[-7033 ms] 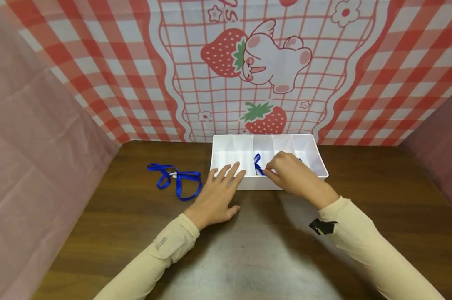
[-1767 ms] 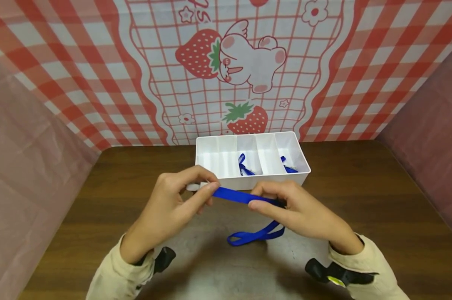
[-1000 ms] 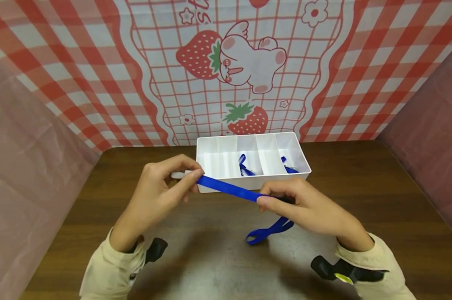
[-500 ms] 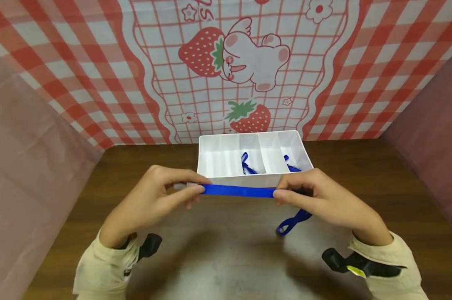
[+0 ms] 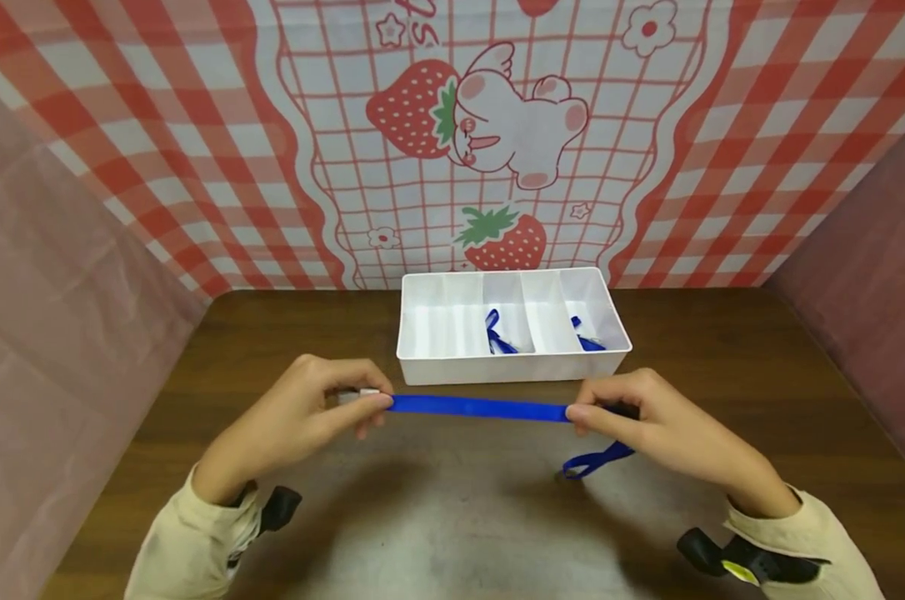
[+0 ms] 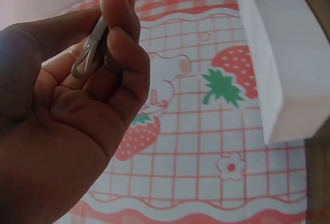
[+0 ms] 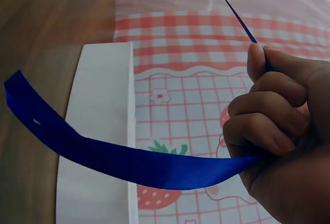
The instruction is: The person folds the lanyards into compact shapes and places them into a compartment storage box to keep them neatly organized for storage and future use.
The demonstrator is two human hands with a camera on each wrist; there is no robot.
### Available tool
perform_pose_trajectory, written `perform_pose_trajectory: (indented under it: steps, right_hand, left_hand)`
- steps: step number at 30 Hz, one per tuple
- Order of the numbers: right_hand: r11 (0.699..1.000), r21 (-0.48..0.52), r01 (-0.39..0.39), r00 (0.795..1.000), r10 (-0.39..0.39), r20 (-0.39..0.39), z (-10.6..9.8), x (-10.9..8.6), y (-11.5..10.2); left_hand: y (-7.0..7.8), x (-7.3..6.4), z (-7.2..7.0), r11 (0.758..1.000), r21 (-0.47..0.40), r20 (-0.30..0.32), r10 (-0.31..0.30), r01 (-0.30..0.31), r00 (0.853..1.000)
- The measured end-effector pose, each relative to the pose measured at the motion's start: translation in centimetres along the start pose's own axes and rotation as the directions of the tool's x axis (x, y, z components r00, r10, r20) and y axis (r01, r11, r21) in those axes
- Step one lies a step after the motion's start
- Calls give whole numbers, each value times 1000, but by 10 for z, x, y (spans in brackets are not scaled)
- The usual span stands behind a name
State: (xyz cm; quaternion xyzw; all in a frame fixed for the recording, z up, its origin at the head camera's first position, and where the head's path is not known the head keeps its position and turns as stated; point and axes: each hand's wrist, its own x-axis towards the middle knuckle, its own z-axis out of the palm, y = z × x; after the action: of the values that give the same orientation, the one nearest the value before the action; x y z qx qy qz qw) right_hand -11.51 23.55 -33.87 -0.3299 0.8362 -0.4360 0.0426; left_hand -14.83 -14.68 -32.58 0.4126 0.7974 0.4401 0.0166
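A blue lanyard point(image 5: 478, 408) is stretched almost level between both hands, above the table and in front of the box. My left hand point(image 5: 295, 417) pinches its end at a pale clip point(image 5: 358, 396); the left wrist view shows this clip point(image 6: 92, 54) as a looped metal piece inside the curled fingers. Thumb and index finger of my right hand point(image 5: 670, 429) pinch the strap further along. The rest of the strap point(image 7: 154, 167) runs through the curled right fingers and hangs below in a loop. How much is gathered in the right palm is hidden.
A white divided box point(image 5: 497, 369) stands behind the hands, against the checked cloth point(image 5: 490, 192). One blue lanyard bundle point(image 5: 499, 340) lies in its middle compartment and another bundle point(image 5: 589, 342) in the rightmost one. The brown table point(image 5: 722, 358) has a shiny grey front area.
Seven seconds ago the lanyard lay on the table's left and the right hand was inside the box. Lately both hands have moved apart, lengthening the taut strap; the hanging loop has shifted right.
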Motion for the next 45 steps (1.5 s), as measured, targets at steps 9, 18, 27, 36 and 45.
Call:
perform_pose_trajectory:
  steps: [9, 18, 27, 36, 45]
  right_hand:
    - [998, 16, -68, 998, 68, 1, -1, -24, 6]
    - [997, 17, -71, 997, 71, -8, 1, -42, 15]
    - [985, 130, -115, 987, 127, -93, -15, -63, 35]
    - [973, 174, -153, 978, 174, -117, -21, -84, 49]
    - [966, 221, -136, 984, 158, -85, -27, -100, 59]
  left_hand:
    - [-11, -20, -1, 999, 20, -12, -39, 39, 999]
    - [-22, -38, -3, 997, 21, -20, -73, 74, 997]
    - [-28, -51, -5, 995, 33, -22, -97, 98, 995]
    - [-19, -61, -19, 990, 76, -18, -116, 117, 993]
    - [-21, -71, -27, 992, 51, 9, -119, 119, 993]
